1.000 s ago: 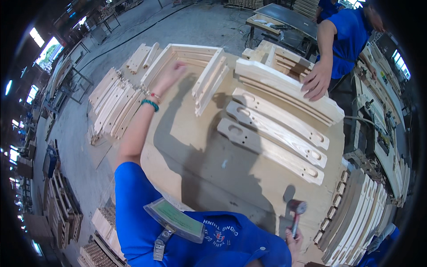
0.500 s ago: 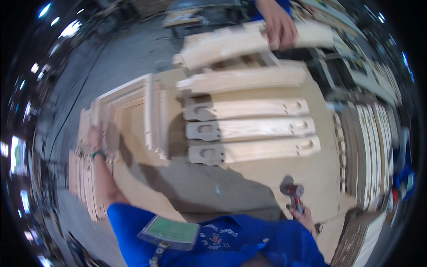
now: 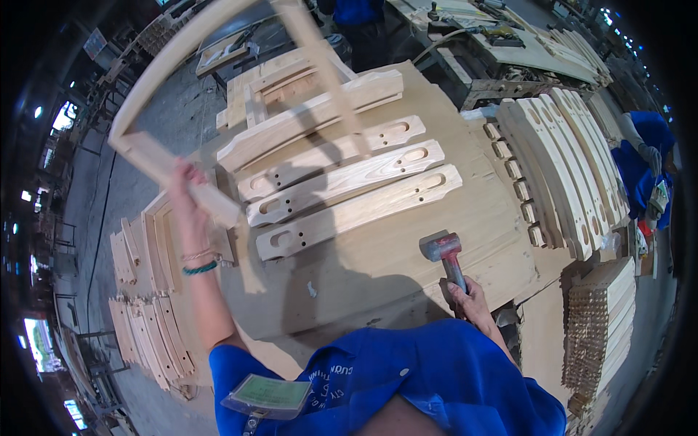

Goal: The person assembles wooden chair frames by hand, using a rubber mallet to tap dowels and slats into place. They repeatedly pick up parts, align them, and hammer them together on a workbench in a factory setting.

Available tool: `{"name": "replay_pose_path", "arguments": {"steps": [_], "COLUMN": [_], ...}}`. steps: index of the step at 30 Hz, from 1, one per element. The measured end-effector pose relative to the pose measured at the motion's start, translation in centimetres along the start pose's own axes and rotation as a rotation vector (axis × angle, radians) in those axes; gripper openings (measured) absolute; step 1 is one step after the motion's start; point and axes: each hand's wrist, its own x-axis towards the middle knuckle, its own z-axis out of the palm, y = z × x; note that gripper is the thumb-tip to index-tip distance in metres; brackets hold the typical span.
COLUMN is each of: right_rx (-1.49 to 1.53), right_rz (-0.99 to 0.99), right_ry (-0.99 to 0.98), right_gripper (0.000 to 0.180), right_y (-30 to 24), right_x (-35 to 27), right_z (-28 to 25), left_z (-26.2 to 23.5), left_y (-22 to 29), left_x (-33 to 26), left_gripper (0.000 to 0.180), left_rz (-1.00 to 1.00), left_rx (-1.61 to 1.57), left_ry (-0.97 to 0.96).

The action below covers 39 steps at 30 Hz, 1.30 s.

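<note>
A worker's left hand grips the bottom rail of a pale wooden frame, lifted and tilted above a plywood table. The right hand is wrapped around the handle of a red-headed mallet, its head resting on the table near the edge. Three slotted pale wooden rails lie side by side between the hands.

Wearer in a bright blue short-sleeved shirt, pale lettering faintly visible across the chest. A green-faced badge in a clear holder hangs at the front. Both forearms bare; left wrist carries a teal bracelet just below the grip, with a thinner pale band beside it.
</note>
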Motion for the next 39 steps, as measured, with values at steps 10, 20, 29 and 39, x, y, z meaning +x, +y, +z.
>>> {"name": "replay_pose_path", "arguments": {"steps": [10,20,29,39], "right_rx": [0.101,0.048,-0.061,-0.233], "right_rz": [0.04,0.047,-0.358,-1.371], "right_ry": [-0.085,-0.057,-0.191,0.384], "right_gripper": [0.032,0.03,0.033,0.028], "right_y": [-1.4,-2.1,-20.0,-36.5], "right_x": [-1.0,-0.7,0.3,-0.5], "right_z": [-2.1,-2.7,-4.7,-3.1], "left_z": [10.8,9.0,9.3,7.8], "left_y": [-10.1,-11.8,-11.6,-11.8], "left_x": [2.5,2.7,1.5,1.7], "left_gripper": [0.013,0.007,0.005,0.011], "left_rz": [0.321,0.455,0.576,0.6], "left_rx": [0.476,0.605,0.69,0.783], "left_ry": [-0.114,-0.104,-0.082,-0.06]}}
